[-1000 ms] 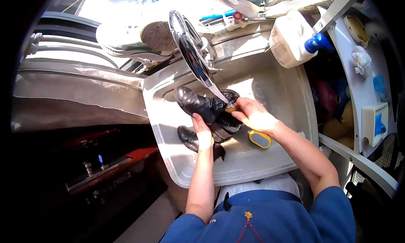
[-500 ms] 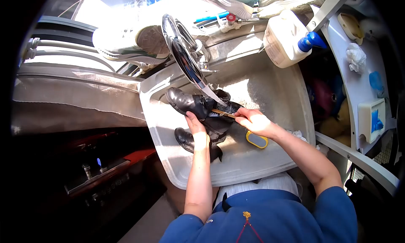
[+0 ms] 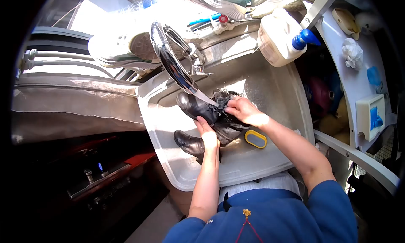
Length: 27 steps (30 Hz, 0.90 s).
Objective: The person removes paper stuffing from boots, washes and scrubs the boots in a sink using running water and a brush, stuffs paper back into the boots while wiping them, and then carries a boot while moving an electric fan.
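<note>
The left hand (image 3: 207,135) grips a smooth, glossy black boot (image 3: 196,109), its fingers stretched along the sole edge and the boot's rounded toe just up and left of the fingertips. Far up and left of that hand sits a white sneaker (image 3: 110,49) with a thick, pale sole. Nearer, above the same hand, arches a chrome tap (image 3: 171,63), mirror-bright. Just left of the wrist lies a second boot (image 3: 187,141), black and sheeny, in a grey plastic basin (image 3: 247,174) with rounded corners. Above the left fingertips, a whitish stream of water (image 3: 206,98) breaks into splash at the first boot's opening. There the right hand (image 3: 244,110) reaches in with bent fingers; whether they close on anything cannot be told. Just below it, apart, rests an oval piece (image 3: 255,139), grey-faced and yellow-rimmed. Up and right of that hand stands a cloudy plastic bottle (image 3: 276,40) with a blue pump; farther right, a crumpled white wad (image 3: 352,54) sits above a boxy white tray (image 3: 370,117)
</note>
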Available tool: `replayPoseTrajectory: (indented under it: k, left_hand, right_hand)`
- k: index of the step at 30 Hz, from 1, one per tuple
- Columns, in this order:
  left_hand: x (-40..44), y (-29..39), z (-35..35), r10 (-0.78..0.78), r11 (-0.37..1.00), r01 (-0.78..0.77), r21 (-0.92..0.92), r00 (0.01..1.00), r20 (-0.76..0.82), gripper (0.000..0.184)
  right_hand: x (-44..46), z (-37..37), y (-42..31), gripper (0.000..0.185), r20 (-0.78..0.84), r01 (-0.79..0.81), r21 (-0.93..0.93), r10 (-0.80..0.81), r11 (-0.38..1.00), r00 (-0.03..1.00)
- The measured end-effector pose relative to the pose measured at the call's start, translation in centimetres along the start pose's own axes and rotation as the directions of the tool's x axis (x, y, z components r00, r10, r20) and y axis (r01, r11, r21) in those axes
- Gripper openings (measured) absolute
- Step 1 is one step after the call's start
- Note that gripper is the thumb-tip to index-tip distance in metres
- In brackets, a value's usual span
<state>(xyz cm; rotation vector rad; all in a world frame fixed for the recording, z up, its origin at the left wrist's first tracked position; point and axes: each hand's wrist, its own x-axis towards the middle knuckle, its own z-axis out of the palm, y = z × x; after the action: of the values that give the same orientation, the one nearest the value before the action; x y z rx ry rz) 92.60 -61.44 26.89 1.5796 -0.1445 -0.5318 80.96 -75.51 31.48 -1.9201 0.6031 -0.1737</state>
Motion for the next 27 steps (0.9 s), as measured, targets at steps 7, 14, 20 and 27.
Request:
replayPoseTrajectory:
  k: [7, 14, 20, 27]
  left_hand:
    - [3.1, 1.9, -3.5, -0.067, 0.994, 0.076, -0.083, 0.992, 0.106, 0.068]
    - [1.4, 0.9, -1.2, 0.053, 0.998, -0.052, -0.026, 0.997, 0.056, 0.062]
    - [2.9, 3.9, -4.1, 0.143, 0.969, -0.153, 0.194, 0.988, 0.067, 0.059]
    - [1.5, 3.6, -2.9, 0.341, 0.826, -0.385, 0.411, 0.923, 0.179, 0.053]
  right_hand:
    - [-3.7, -1.5, 0.6, 0.037, 0.168, -0.066, 0.036, 0.059, 0.997, 0.984]
    - [-1.7, -0.6, -0.8, 0.032, 0.014, 0.083, -0.178, -0.082, 0.980, 0.997]
    - [-5.3, -3.9, 0.3, 0.041, 0.176, 0.045, -0.167, -0.015, 0.985, 0.984]
    - [-1.9, -2.7, 1.4, 0.043, 0.169, 0.133, 0.110, -0.150, 0.985, 0.974]
